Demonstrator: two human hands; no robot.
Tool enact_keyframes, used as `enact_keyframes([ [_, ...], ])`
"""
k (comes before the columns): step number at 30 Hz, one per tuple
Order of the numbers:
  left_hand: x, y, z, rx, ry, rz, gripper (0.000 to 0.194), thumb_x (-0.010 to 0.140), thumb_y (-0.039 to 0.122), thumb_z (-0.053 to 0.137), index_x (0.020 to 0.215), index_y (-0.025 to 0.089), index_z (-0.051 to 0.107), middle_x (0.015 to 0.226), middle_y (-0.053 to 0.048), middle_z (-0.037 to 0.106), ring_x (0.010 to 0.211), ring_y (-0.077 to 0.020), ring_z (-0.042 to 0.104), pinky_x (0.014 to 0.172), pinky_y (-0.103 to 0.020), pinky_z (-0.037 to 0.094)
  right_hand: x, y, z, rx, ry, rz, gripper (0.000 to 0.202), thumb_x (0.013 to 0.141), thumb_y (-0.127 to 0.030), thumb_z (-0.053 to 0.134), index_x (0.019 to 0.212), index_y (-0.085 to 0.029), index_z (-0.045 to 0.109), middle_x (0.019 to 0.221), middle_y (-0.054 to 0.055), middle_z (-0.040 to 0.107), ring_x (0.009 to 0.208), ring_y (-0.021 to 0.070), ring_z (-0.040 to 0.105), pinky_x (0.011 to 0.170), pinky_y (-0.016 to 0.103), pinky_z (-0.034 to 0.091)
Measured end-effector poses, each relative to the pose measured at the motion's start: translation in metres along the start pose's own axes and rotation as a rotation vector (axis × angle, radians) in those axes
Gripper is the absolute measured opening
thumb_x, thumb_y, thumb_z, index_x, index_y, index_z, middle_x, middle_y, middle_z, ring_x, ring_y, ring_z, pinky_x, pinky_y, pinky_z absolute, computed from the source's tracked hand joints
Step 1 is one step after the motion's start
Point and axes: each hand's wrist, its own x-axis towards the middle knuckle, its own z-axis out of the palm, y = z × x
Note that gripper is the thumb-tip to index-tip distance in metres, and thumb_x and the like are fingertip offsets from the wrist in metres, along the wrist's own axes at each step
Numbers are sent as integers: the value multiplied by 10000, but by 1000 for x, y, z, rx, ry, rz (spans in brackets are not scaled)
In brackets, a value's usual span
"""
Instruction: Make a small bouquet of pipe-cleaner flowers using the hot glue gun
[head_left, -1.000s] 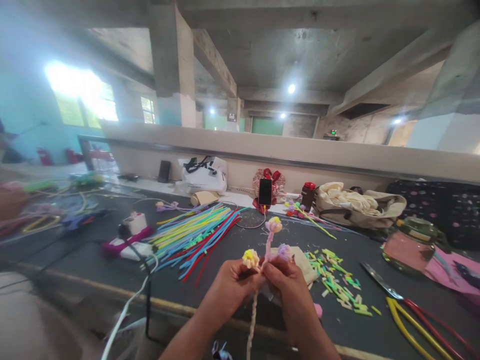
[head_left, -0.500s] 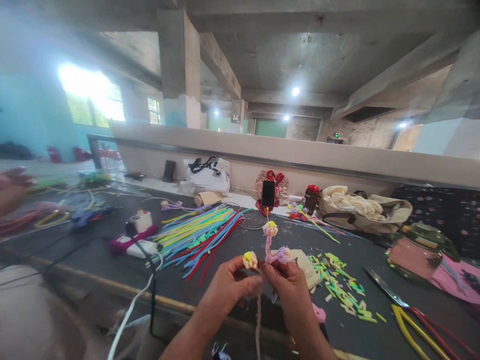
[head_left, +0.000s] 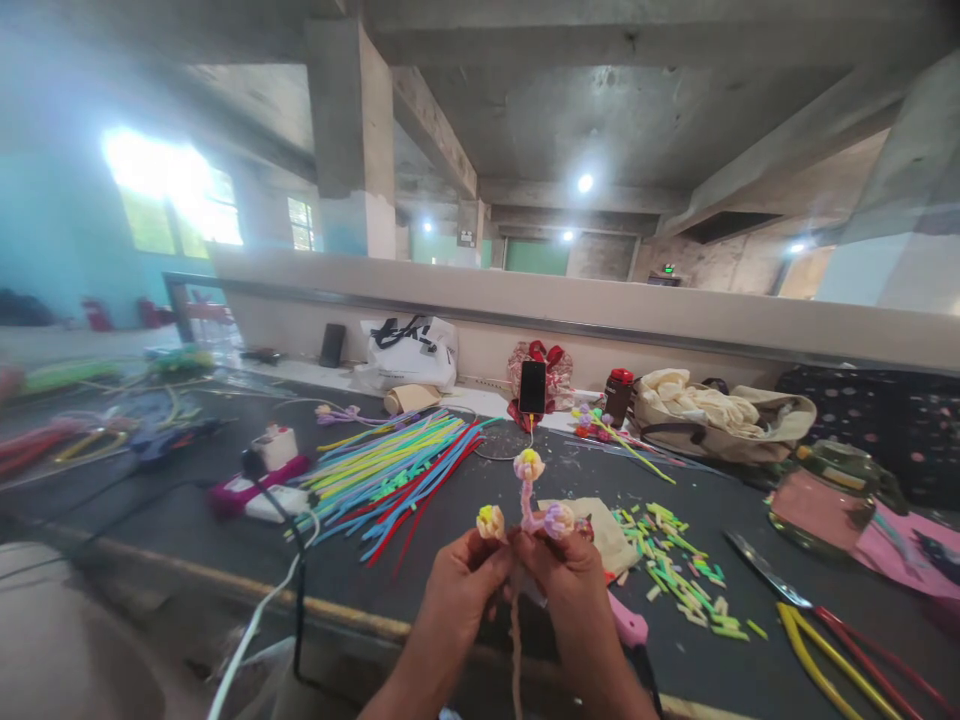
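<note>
A small branch of pipe-cleaner flowers (head_left: 528, 490) is held upright between my two hands at the table's front edge. It bears a yellow-and-peach bloom on top, one like it at left and a lilac one at right; a brownish fuzzy stem hangs below. My left hand (head_left: 459, 590) pinches the stem just under the left bloom. Thumb and fingers of my right hand (head_left: 571, 590) are closed on the joint beneath the lilac bloom. The fingertips of both hands nearly meet and partly hide the joint.
Colourful pipe cleaners (head_left: 397, 470) lie in a bundle at left, beside a power strip (head_left: 262, 480). Short cut pieces (head_left: 675, 570) are scattered at right, near scissors with red and yellow handles (head_left: 814, 610). A glass jug (head_left: 823, 500), a phone (head_left: 532, 387) and bags (head_left: 412, 355) stand farther back.
My left hand has come closer to my right, its fingers more curled around the stem. The left bloom has turned slightly upright. The view has shifted a little.
</note>
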Motion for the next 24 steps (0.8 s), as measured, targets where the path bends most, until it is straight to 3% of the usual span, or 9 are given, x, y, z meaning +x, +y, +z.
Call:
enact_keyframes([
  [9, -6, -3, 5, -43, 74, 8, 214, 620, 337, 655, 659, 146, 564, 431, 68, 482, 358, -35, 341, 365, -156, 247, -1, 3, 3, 133, 24, 85, 114, 631, -246, 654, 635, -148, 596, 535, -36, 488, 493, 87, 410, 456, 186, 358],
  [13, -6, 0, 4, -29, 20, -8, 211, 578, 300, 689, 675, 138, 594, 479, 58, 510, 372, -30, 328, 371, -157, 241, 1, 3, 2, 179, 33, 87, 184, 590, -301, 693, 599, -134, 615, 561, -18, 520, 545, 110, 462, 547, 222, 405],
  [16, -3, -1, 2, -35, -8, -23, 208, 570, 300, 697, 660, 137, 603, 510, 48, 533, 409, -43, 372, 413, -163, 289, 1, 4, 1, 202, 28, 109, 189, 588, -311, 701, 647, -141, 642, 579, -16, 539, 568, 120, 489, 601, 247, 419],
  [24, -1, -5, 0, -42, -25, -26, 179, 560, 264, 707, 645, 147, 601, 575, 31, 567, 559, -102, 494, 549, -201, 374, 3, 0, 6, 337, 100, 153, 210, 568, -302, 717, 684, -150, 631, 602, -18, 561, 560, 106, 493, 557, 217, 412],
])
